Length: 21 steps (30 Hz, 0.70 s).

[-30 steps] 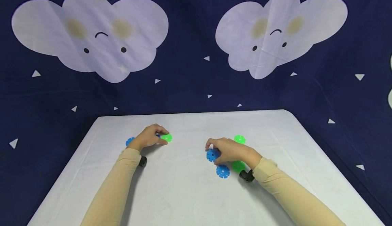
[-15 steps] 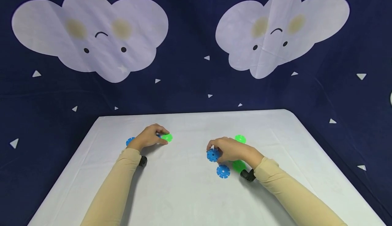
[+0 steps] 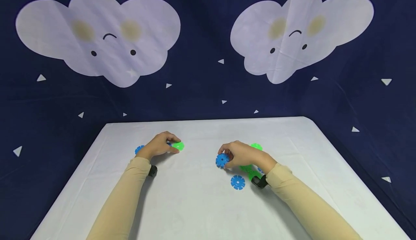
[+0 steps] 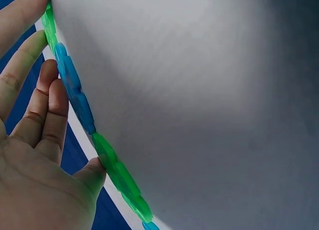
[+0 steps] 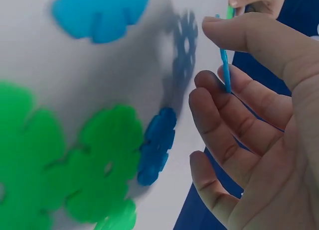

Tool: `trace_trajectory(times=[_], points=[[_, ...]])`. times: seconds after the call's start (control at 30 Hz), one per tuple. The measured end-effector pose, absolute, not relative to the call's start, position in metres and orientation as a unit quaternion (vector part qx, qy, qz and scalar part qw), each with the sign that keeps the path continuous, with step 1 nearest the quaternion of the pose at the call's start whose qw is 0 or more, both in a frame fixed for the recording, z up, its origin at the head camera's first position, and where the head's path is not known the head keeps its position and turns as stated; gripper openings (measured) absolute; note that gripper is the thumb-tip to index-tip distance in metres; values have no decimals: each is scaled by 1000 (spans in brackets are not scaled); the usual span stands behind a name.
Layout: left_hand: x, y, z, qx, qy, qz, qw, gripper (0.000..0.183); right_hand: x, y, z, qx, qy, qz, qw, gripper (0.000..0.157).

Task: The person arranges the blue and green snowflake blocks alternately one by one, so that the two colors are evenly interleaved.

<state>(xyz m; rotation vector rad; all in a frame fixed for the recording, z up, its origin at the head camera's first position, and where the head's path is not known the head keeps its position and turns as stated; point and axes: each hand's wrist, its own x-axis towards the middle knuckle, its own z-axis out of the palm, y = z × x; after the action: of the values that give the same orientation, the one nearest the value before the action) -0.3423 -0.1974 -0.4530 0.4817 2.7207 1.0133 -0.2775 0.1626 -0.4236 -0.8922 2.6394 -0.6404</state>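
My right hand (image 3: 242, 154) pinches a blue notched plastic disc (image 3: 222, 160) between thumb and fingers, above the white table. In the right wrist view that disc (image 5: 225, 68) shows edge-on and its shadow falls on the cloth. On the far left of the table, my left hand (image 3: 160, 146) holds a green notched disc (image 3: 178, 146) by thumb and index finger. The left wrist view shows this green disc (image 4: 49, 26) in a row with a blue disc (image 4: 75, 90), another green one (image 4: 122, 177) and a bit of blue (image 4: 149, 225). The other left fingers rest along the row.
Another blue disc (image 3: 238, 182) lies on the white table (image 3: 195, 204), near the right hand. Green discs (image 5: 107, 165) and a blue disc (image 5: 159, 145) lie beneath the right wrist, partly hidden in the head view. A dark blue cloud-print cloth (image 3: 201, 102) hangs behind.
My right hand has moved slightly up and left with the blue disc, away from the other discs. More green and a bit of blue now show under its wrist. The left hand keeps still.
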Motion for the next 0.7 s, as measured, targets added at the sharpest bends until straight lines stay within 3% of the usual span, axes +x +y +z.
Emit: trace_trajectory(times=[0.7], points=[[-340, -197, -451, 165, 919, 345, 99, 42, -330, 106, -424, -277, 916, -261, 126, 50]])
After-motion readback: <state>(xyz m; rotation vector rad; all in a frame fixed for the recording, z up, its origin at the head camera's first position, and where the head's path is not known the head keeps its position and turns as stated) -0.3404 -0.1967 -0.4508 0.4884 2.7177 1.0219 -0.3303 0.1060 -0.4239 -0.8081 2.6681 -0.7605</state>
